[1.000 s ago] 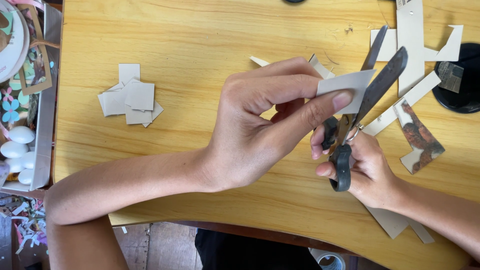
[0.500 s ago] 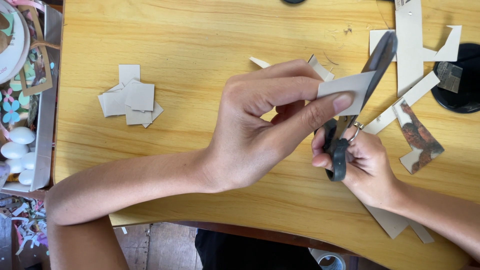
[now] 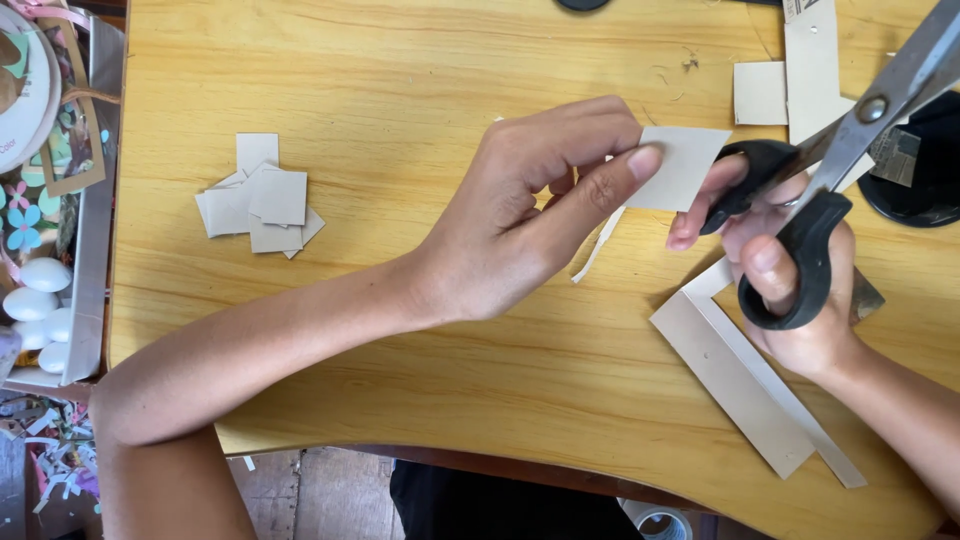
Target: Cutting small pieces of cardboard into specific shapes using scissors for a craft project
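Pinching by the left hand [image 3: 520, 215]: small square of pale grey card [image 3: 678, 168], held above the yellow wooden table [image 3: 400, 80] | right hand [image 3: 790, 285] at 3 o'clock, fingers closed through black-handled scissors [image 3: 830, 170] | cut square pile [image 3: 258, 200] at 9 o'clock

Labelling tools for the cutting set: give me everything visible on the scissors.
The scissors have two grey metal blades joined at a round pivot screw and thick black handle loops that look like plastic. The right hand holds them above the wooden table, the thumb through the larger loop and fingers in the other. The blades point up and right, running out of the picture's top right corner, so their tips are hidden. They look nearly closed. They are not touching the small beige card piece pinched in the left hand.
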